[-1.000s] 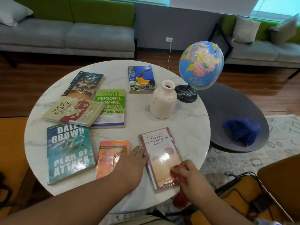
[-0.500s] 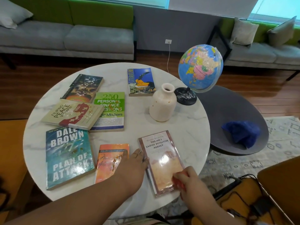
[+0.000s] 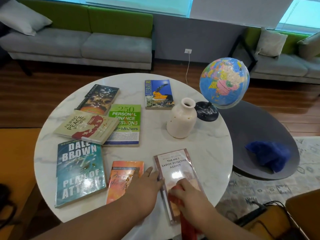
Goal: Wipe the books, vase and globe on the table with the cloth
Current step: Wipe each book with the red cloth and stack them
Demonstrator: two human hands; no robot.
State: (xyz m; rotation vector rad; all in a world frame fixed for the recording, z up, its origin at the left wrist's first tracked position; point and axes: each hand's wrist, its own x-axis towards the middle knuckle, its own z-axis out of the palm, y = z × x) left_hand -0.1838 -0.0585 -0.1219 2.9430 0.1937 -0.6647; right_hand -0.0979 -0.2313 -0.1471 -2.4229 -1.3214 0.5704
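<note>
Seems like early days: the right hand (image 3: 188, 193) grips the red cloth (image 3: 175, 196) bunched on the near half of the Detective Agency book (image 3: 174, 167) at the table's (image 3: 207, 144) near right. The left hand (image 3: 145, 184) lies flat, fingers straight, steadying its left edge. Can't tell which other books are done; the vase (image 3: 181, 118) and globe (image 3: 224, 83) at the far right are probably left to do.
</note>
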